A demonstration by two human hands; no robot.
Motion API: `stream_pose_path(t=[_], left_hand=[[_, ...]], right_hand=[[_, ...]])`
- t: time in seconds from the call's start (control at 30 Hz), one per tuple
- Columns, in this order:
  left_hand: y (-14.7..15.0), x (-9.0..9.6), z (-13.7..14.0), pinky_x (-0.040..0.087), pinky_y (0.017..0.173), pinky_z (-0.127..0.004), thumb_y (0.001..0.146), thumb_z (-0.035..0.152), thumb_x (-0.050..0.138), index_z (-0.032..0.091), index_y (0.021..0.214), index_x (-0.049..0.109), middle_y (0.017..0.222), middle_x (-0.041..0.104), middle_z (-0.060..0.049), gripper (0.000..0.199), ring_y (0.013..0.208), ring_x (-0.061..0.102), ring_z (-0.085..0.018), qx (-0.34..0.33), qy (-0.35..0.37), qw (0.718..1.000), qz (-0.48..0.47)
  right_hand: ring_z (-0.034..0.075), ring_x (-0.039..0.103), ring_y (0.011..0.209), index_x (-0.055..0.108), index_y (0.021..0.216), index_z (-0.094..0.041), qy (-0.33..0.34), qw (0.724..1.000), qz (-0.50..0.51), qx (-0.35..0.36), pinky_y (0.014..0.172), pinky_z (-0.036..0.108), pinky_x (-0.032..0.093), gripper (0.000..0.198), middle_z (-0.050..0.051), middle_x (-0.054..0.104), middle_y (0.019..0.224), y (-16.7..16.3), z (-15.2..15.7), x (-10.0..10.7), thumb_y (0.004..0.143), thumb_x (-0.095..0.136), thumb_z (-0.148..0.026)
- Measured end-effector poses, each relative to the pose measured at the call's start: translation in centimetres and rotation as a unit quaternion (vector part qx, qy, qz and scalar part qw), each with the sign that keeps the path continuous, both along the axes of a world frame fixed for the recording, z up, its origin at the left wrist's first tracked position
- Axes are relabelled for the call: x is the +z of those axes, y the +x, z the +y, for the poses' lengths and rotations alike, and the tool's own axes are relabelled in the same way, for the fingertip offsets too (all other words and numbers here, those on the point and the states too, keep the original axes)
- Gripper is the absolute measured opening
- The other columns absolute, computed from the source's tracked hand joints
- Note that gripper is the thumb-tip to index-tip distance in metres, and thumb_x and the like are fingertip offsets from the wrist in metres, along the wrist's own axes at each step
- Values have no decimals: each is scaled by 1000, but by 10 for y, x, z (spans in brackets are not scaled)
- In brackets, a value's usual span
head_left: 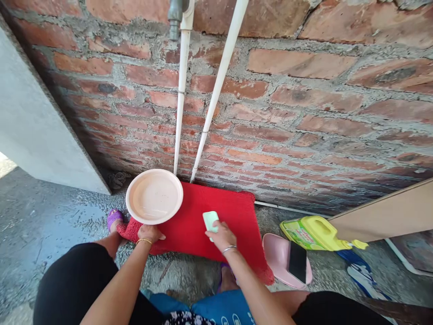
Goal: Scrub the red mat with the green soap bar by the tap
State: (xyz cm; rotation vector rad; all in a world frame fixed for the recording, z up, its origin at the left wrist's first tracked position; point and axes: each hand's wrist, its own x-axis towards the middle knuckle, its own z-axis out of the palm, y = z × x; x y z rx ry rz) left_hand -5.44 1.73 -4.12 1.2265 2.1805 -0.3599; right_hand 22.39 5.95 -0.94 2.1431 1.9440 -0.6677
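A red mat [216, 225] lies spread on the wet concrete, its left end bunched up. My left hand [150, 233] presses and grips the mat near its front left edge, just below the basin; its fingertips are partly hidden. My right hand [223, 235] is closed around a pale green scrubbing brush [210, 220], which rests on or just above the middle of the mat; the bristles do not show. On the mat's back left part stands a cream plastic basin [155, 171] with some clear water in it.
A brick wall [257, 113] rises behind, with two white pipes [213, 101] and a tap [174, 20]. To the right lie a pink dustpan-like scoop [275, 253] with a black phone-like slab [297, 263], a yellow detergent jug [311, 232] and a blue flip-flop [365, 275]. A grey board [43, 117] leans at left.
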Motion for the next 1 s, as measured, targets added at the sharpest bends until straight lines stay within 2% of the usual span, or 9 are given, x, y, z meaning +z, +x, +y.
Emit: stream_pose_path(t=[0.13, 0.23, 0.33, 0.53, 0.63, 0.73, 0.87, 0.93, 1.0], left_hand=[[-2, 8, -4, 44, 96, -37, 56, 48, 70, 12, 118, 56, 126, 57, -19, 73, 117, 53, -31, -21, -9, 1000, -11], [-4, 14, -8, 44, 96, -37, 57, 46, 70, 10, 123, 51, 129, 55, -19, 78, 117, 52, -30, -23, -10, 1000, -18], [-6, 20, -11, 45, 94, -36, 60, 42, 69, 10, 124, 50, 126, 56, -19, 74, 116, 54, -29, -25, -2, 999, -25], [-14, 29, -18, 45, 92, -35, 68, 33, 63, 12, 121, 51, 124, 58, -16, 58, 115, 55, -27, -22, 1, 999, -44], [-21, 31, -21, 46, 90, -36, 73, 33, 59, 13, 116, 54, 123, 60, -16, 48, 113, 56, -27, -20, 10, 998, -62], [-28, 32, -22, 46, 89, -36, 75, 33, 56, 14, 115, 55, 122, 61, -15, 44, 112, 57, -27, -17, 19, 997, -72], [-35, 30, -21, 46, 87, -36, 75, 32, 55, 15, 112, 56, 119, 62, -15, 41, 111, 58, -27, -19, 30, 996, -76], [-35, 29, -21, 47, 86, -36, 74, 31, 55, 15, 110, 57, 118, 63, -16, 39, 109, 59, -27, -17, 30, 997, -75], [-34, 28, -21, 47, 85, -35, 74, 31, 55, 15, 109, 57, 118, 63, -16, 38, 108, 60, -26, -16, 27, 997, -77]], right_hand=[[20, 58, 91, 60, 96, -26, 4, 988, 38, 151, 77, 29, 37, 32, 3, 57, 99, -88, -22, -6, 67, 63, -39], [22, 57, 96, 59, 97, -26, 8, 981, 39, 191, 82, 32, 36, 33, 5, 57, 102, -109, -25, -9, 68, 62, -38], [22, 57, 96, 59, 98, -25, 4, 986, 16, 164, 81, 31, 36, 33, 5, 56, 103, -89, -16, -7, 67, 62, -38], [17, 61, 84, 56, 101, -24, -44, 998, -32, -18, 66, 26, 39, 33, 5, 58, 99, -7, 1, 0, 74, 56, -43], [18, 62, 85, 56, 98, -23, -39, 997, -21, -56, 64, 25, 39, 32, 6, 61, 98, 0, 1, 2, 75, 55, -46], [20, 62, 90, 57, 95, -24, -34, 998, 22, -54, 64, 26, 40, 34, 5, 65, 98, -28, 2, 1, 74, 57, -50], [20, 62, 85, 59, 93, -24, -32, 996, 67, -39, 62, 26, 42, 32, 3, 66, 93, -93, 9, -9, 76, 58, -50], [19, 62, 82, 60, 97, -22, -16, 997, 79, -8, 64, 27, 45, 31, 3, 65, 93, -122, 11, -17, 80, 57, -48], [18, 60, 88, 59, 106, -19, 14, 996, 81, 30, 72, 31, 49, 32, 4, 62, 102, -141, 12, -26, 85, 55, -43]])
